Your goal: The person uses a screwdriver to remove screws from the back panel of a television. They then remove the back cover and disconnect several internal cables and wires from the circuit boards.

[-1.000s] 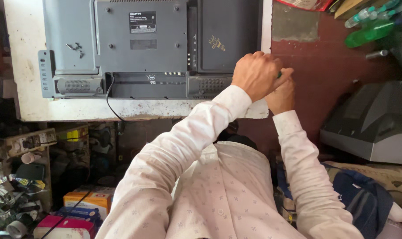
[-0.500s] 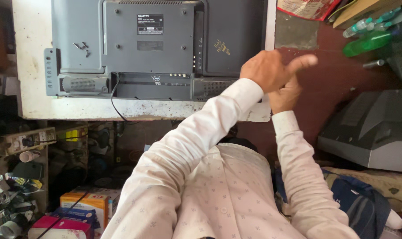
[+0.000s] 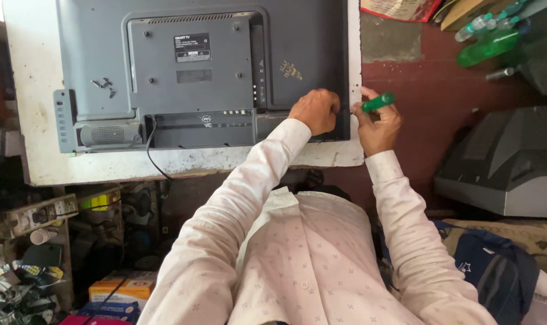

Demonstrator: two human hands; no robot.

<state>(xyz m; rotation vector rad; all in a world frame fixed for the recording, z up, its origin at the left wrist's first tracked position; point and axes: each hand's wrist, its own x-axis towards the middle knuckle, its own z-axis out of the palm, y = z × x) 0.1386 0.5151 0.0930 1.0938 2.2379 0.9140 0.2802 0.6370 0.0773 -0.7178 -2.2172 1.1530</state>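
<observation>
Screwdriver [image 3: 377, 102], green-handled, sits closed in the right hand [image 3: 377, 123], its long axis lying nearly level and pointing leftward at the lower right corner of the television back [image 3: 309, 36]; the tip itself is hidden. Just left of it, the left hand [image 3: 314, 111] curls, fingers bent, against that same corner, though I cannot tell whether it pinches anything. Farther out, the set lies face down on a white bench [image 3: 32, 90], loose screws [image 3: 105, 86] well apart to the left.

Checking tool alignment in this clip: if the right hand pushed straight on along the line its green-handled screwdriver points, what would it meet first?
The right hand aims the green-handled screwdriver leftward at the television's back panel, at its right edge. The left hand rests just beside that spot. Most likely the panel edge comes first, though depth is unclear.
</observation>
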